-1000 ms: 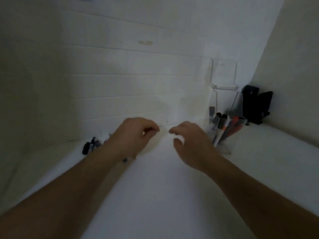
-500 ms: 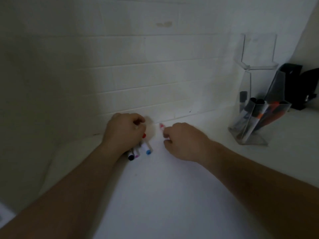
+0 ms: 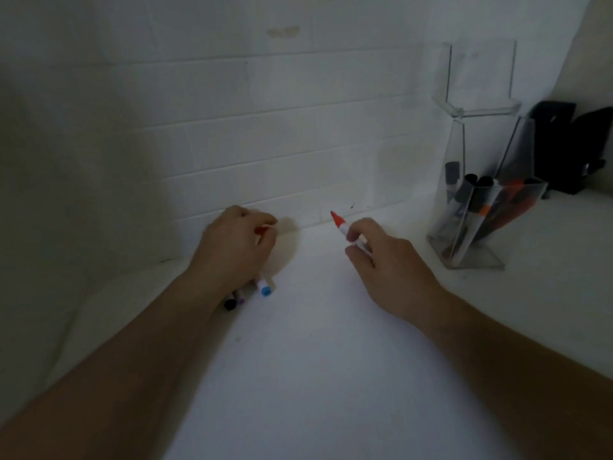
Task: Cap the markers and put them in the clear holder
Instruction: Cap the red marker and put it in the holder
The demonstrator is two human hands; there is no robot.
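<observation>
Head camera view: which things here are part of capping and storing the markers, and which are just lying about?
Part of the job:
red marker in the right hand
red cap in the left hand
loose markers
clear holder

Just lying about:
black object in the corner

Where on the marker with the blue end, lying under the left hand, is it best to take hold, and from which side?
Probably by the near end. The blue-ended marker lies flat on the white counter, its far part hidden under the left hand; only the near end shows. Two more markers crowd its left, so come from the near right, where the counter is bare.
</observation>
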